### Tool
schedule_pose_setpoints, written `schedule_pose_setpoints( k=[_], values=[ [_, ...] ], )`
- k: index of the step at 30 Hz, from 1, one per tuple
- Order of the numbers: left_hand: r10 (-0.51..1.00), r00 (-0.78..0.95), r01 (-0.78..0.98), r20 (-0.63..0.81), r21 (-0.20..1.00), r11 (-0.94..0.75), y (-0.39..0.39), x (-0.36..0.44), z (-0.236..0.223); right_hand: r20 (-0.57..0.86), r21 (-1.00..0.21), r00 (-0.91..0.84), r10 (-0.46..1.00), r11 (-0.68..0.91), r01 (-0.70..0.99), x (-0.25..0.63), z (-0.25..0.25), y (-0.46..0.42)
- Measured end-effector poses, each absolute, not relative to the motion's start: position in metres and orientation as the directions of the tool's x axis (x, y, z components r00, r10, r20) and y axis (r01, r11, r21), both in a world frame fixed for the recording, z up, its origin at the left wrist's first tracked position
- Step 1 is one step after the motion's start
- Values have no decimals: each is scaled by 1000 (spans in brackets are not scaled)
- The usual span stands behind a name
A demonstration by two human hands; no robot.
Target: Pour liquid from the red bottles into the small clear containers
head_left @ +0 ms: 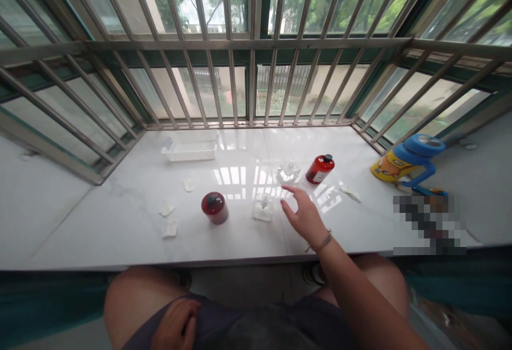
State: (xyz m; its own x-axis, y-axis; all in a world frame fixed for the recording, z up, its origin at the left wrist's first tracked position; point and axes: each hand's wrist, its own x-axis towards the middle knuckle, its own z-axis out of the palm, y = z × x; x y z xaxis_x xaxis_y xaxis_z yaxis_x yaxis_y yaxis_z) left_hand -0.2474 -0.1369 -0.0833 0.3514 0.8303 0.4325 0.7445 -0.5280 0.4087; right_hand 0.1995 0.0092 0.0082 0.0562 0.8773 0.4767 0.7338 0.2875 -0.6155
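Note:
My right hand (303,215) reaches over the white tabletop (240,243) with thumb and forefinger apart and nothing between them. Just left of it sits a small clear glass piece (263,208), perhaps a bottle. Beyond the fingertips is a second clear glass piece (288,171). A red bottle with a black cap (320,169) stands behind the hand, its pale label partly showing. Farther left is another dark red bottle (215,208), seen from above. My left hand (176,322) lies on my lap, fingers loosely extended, holding nothing visible.
A white perforated basket (190,152) stands at the back left. Crumpled white pieces (170,229) lie on the left, another (350,193) on the right. A blue and yellow flask (408,158) stands at the right, beside a blurred-out patch. Metal bars (250,88) line the window.

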Motion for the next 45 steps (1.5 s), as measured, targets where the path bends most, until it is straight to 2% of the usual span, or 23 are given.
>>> schedule_pose_setpoints(
  k=[3, 6, 9, 13, 21, 26, 32, 35, 39, 45],
  values=[
    [818, 381, 617, 430, 541, -572, -122, -193, -61, 345, -774, 79, 935, 236, 587, 166, -4, 9],
    [757, 464, 487, 460, 581, -652, -101, -136, -41, 276, -842, 142, 951, 168, 512, 147, -6, 17],
    [749, 388, 516, 537, 546, -660, -75, -88, -28, 271, -852, 155, 950, 161, 499, 137, -3, 21],
    [805, 345, 560, 482, 583, -589, -37, -47, -21, 243, -876, 140, 960, 155, 456, 131, 0, 9],
    [810, 390, 530, 437, 613, -586, 11, -26, -37, 132, -956, 117, 984, 95, 278, 137, -1, -9],
    [806, 374, 534, 458, 605, -591, 9, -26, -42, 144, -947, 91, 985, 111, 302, 139, -3, -9],
    [844, 370, 488, 388, 692, -532, 8, -26, -39, 248, -897, 170, 954, 159, 412, 136, -7, -19],
    [856, 403, 428, 324, 760, -489, 4, -22, -35, 230, -890, 258, 938, 96, 445, 136, -7, -24],
    [900, 347, 390, 264, 832, -394, -2, -13, -32, 198, -882, 337, 921, 17, 471, 134, -5, -27],
    [909, 335, 379, 247, 848, -370, 0, -9, -32, 167, -900, 277, 946, 32, 435, 142, -1, -27]
  ],
)
